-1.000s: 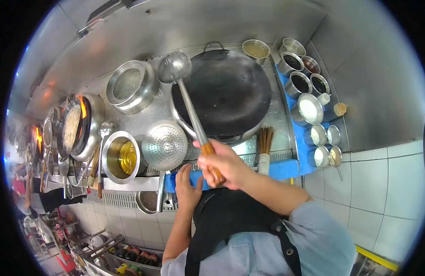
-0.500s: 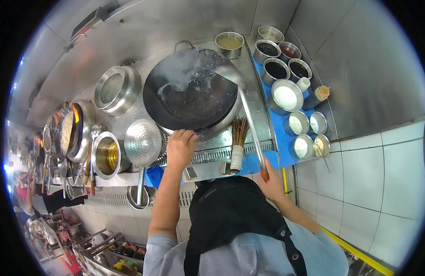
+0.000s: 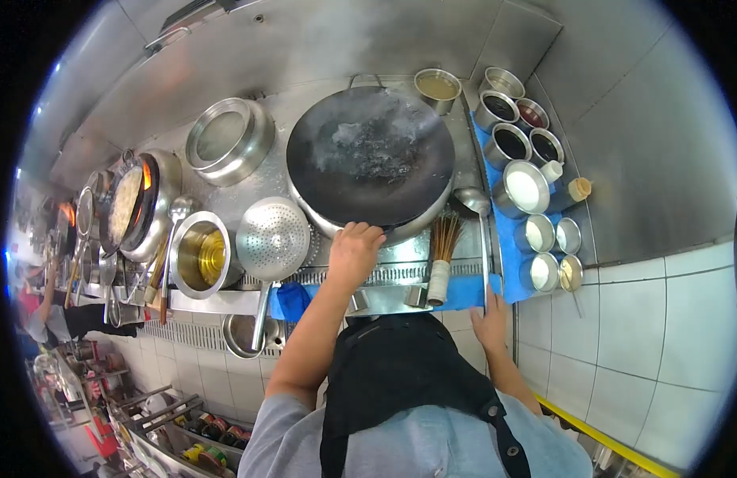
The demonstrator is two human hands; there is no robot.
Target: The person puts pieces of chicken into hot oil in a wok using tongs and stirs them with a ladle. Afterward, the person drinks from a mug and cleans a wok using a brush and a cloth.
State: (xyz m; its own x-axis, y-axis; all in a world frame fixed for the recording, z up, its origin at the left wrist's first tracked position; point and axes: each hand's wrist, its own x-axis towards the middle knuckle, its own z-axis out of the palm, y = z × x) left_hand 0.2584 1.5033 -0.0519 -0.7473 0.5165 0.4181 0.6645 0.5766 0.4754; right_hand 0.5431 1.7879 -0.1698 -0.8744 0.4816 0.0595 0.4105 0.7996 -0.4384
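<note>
A large dark wok [image 3: 336,179] sits on the stove, with water bubbling and steaming in its middle. My left hand [image 3: 355,255] is closed on the wok's near rim; any handle or cloth under the fingers is hidden. To the right, the ladle [image 3: 473,201] rests on the steel counter beside the wok, its long handle pointing toward me. My right hand [image 3: 489,319] is closed round the end of that handle at the counter's front edge. Between the two hands lies a bamboo brush [image 3: 440,271] with a pale wrapped grip.
A perforated skimmer [image 3: 273,239] and a pot of oil [image 3: 202,255] stand at the left. Behind them is a steel pot [image 3: 229,143]. Seasoning containers [image 3: 525,187] line the blue cloth at the right. Farther left, flames rise by another wok [image 3: 126,203].
Water now steams in the wok. The ladle has come down from over the wok to the counter at its right. My left hand has moved onto the wok's rim.
</note>
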